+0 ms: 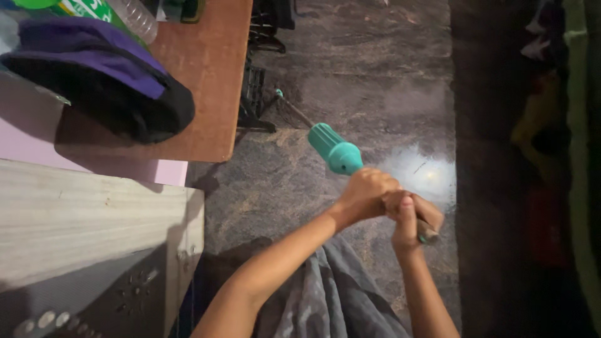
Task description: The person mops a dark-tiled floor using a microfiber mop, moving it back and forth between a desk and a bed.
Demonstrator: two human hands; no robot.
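Floor point(350, 69): dark mottled stone, glossy, bright light glare point(421, 172) just beside the hands.
Bench point(206, 75): brown wooden top, upper left, corner reaching toward mid-frame.
On bench: purple and black cap point(106, 75), lying near the edge; clear plastic bottle with green label point(109, 12) behind it, partly cut off by the frame.
Below bench: pale pink panel point(25, 138), then a grey wood-grain board point(81, 219) with a dark patterned part at lower left.
Under bench: black crate-like thing point(253, 94), details too dark to tell.
Tool point(335, 150): teal ribbed handle, thin metal shaft point(294, 109) with a small teal tip, pointing up-left toward the bench's underside; held in the air over the floor, mid-frame.
Left hand point(366, 194): fingers closed around the tool just behind the teal handle.
Right hand point(410, 219): fingers wrapped shut on the tool's rear end, thumb up, pressed against the left hand; small teal bit showing past the fist at lower right.
Arms: both bare, coming up from bottom centre, meeting at the tool.
Lap: grey patterned cloth point(332, 294) beneath the forearms.
Right edge: dark, blurred coloured clothing point(563, 125), not readable.
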